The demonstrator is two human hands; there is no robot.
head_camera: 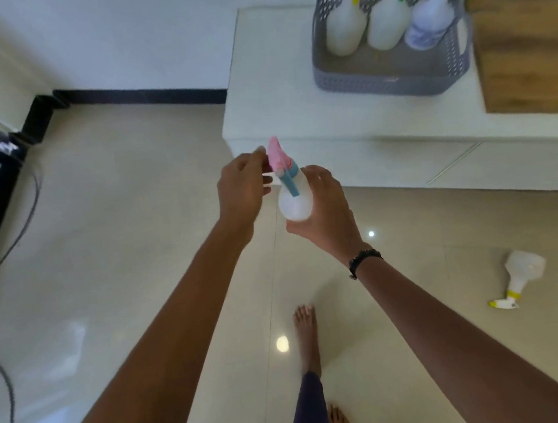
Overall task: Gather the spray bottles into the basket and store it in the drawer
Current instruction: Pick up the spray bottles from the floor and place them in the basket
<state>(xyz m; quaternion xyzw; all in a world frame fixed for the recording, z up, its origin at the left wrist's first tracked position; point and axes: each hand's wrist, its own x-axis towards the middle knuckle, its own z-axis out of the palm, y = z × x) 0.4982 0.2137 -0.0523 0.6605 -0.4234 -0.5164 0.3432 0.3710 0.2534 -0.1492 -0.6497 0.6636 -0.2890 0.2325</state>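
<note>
glossy tile floor [138,260] | white tabletop [294,106] far right (bottle tops cropped) | right hand [326,213] grasping pink-topped spray bottle [292,203] | left hand [242,187] pinching its nozzle

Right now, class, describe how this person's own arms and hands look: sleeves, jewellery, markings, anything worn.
Both forearms are bare, with no sleeves in view. The left hand wears nothing: no ring, watch or glove shows. The right hand is also ungloved, but its wrist carries a dark beaded bracelet. No tattoos or other markings are visible on either arm.
</note>
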